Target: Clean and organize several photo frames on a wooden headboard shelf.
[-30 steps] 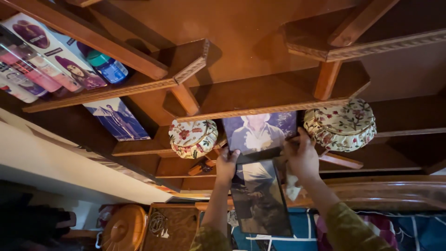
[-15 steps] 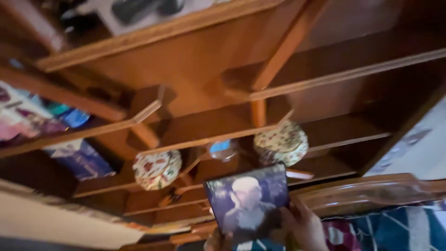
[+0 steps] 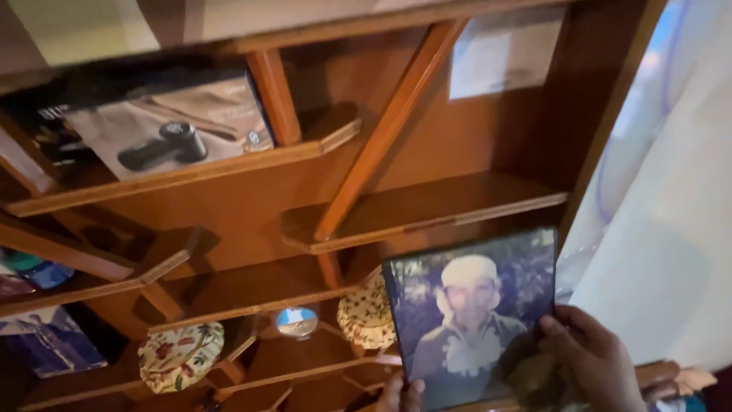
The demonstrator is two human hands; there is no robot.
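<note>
Here, framed photo (image 3: 473,313) gripped between both hands, left hand (image 3: 402,393) below, right hand (image 3: 595,362) beside.

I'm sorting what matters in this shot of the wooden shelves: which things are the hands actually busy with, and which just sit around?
In hand:
- framed photo, held up before the shelves
- right hand, gripping its right edge
- left hand, at its bottom edge

Just sitting around:
- two floral round tins
- picture box on an upper shelf
- small round item
- wooden shelf unit

Dim, warm indoor light; the wooden shelves (image 3: 427,210) sit in deep shadow. The whole view is soft with motion blur, and the curtain (image 3: 671,229) on the right glows washed-out.
</note>
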